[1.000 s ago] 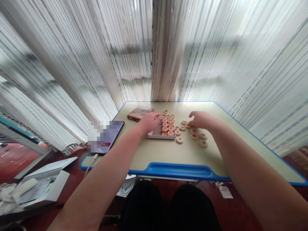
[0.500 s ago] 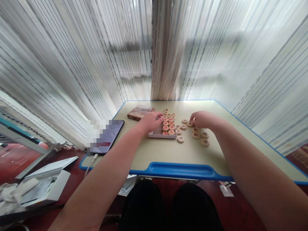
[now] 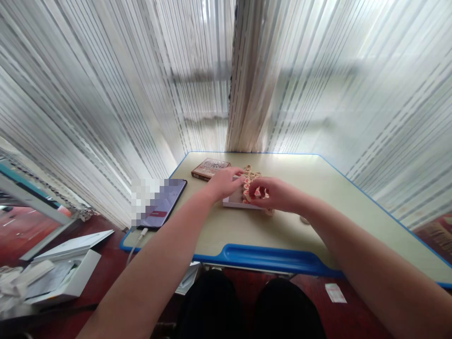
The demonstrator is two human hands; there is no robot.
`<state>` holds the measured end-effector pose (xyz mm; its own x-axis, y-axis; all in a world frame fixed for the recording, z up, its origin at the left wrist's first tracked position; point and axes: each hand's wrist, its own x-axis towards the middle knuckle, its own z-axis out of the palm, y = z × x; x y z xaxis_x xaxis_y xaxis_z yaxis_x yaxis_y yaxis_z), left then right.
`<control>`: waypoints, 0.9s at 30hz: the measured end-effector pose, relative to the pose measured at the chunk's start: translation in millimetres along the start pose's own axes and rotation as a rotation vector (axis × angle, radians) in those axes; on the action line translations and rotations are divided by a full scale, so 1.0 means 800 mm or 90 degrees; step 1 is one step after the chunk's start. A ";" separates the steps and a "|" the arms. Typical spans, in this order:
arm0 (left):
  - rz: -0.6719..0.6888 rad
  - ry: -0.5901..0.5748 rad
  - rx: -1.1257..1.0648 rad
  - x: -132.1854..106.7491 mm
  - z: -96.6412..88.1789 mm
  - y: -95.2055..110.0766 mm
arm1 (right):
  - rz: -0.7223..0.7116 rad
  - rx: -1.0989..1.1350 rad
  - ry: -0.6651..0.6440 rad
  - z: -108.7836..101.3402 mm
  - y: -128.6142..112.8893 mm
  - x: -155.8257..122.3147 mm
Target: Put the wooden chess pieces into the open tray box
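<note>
A shallow open box [image 3: 233, 205] on the table holds round wooden xiangqi pieces [image 3: 246, 187] with red characters along its right side. My left hand [image 3: 225, 181] lies over the box's far left part, thumb and fingers apart, fingertips beside the pieces. Above the box's right half, my right hand [image 3: 273, 194] curls its fingers and thumb together around a xiangqi piece [image 3: 249, 199], only partly visible. More pieces [image 3: 249, 168] lie just behind the box. One loose piece [image 3: 270, 212] sits near its front right corner, and another [image 3: 304, 220] is mostly hidden by my right forearm.
A brown printed box lid [image 3: 211, 168] lies at the back left of the table [image 3: 212, 235]. A tablet [image 3: 160, 207] with a white cable [image 3: 143, 232] rests on the left edge. The blue front edge has a tray groove [image 3: 268, 254]. Curtains hang behind.
My right hand has moved left from the loose pieces to above the box, with a piece in its fingers. My left hand stays by the box. The view has shifted slightly.
</note>
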<state>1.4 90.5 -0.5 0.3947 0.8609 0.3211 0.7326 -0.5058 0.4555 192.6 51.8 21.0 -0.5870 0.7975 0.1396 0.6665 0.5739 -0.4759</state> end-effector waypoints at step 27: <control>0.008 -0.013 0.003 -0.002 -0.001 0.003 | -0.122 -0.020 0.004 0.011 0.000 0.004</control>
<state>2.1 87.7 0.8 0.4148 0.8554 0.3102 0.7303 -0.5163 0.4473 186.7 52.7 13.8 -0.7020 0.6740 0.2300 0.5569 0.7208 -0.4127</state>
